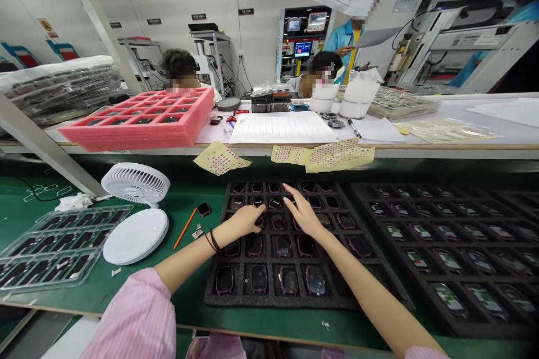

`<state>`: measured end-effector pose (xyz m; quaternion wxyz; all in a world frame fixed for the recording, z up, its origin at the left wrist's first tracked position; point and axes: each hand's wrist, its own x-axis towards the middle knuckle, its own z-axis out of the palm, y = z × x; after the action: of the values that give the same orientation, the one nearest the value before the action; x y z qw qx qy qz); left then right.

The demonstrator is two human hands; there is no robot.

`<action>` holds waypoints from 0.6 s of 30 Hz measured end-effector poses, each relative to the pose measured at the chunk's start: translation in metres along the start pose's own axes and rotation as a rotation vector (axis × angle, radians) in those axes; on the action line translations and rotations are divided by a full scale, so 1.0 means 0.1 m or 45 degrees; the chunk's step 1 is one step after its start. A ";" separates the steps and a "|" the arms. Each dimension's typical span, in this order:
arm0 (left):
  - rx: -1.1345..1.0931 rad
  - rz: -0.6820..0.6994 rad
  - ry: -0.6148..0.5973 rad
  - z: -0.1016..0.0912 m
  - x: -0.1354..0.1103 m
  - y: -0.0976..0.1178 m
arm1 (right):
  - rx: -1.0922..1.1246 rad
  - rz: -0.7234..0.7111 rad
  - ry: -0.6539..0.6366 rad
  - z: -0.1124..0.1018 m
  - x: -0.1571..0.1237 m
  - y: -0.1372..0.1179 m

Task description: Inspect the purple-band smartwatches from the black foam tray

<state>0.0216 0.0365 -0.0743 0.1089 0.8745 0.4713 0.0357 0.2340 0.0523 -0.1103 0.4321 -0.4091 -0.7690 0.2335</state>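
In front of me lies a black foam tray [269, 302] whose cells hold dark square watch cases, such as one watch case [314, 280] in the near row. My left hand [249, 219], with dark bands round the wrist, reaches in from the left. Its fingers are curled down over a cell in the tray's middle rows, and whatever they grip is hidden. Over the cells just to the right hovers my right hand [305, 214]. Its fingers are stretched out and apart, pointing to the back rows, and nothing shows in them.
A second black foam tray [429, 286] with watch parts stands right. At left are a white fan [135, 235], a clear plastic tray [84, 280] and an orange pen [185, 228]. A pink foam tray [138, 137] rests on the shelf above; yellow sticker sheets [341, 155] overhang its edge. People are beyond.
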 end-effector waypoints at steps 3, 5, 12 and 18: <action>0.018 0.018 -0.018 -0.05 0.01 -0.03 | 0.060 0.046 0.146 -0.12 0.03 0.06; 0.020 0.014 -0.001 -0.11 0.02 -0.03 | 0.084 0.057 0.217 -0.18 0.05 0.09; 0.010 0.136 -0.014 -0.10 0.31 0.29 | 0.163 0.086 0.412 -0.33 0.08 0.20; 0.070 0.191 -0.113 0.02 0.47 0.43 | 0.151 0.095 0.486 -0.35 0.09 0.22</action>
<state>0.0835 0.0526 -0.0679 0.1026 0.9107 0.4000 -0.0078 0.2709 0.0721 -0.1034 0.5844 -0.4479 -0.6424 0.2125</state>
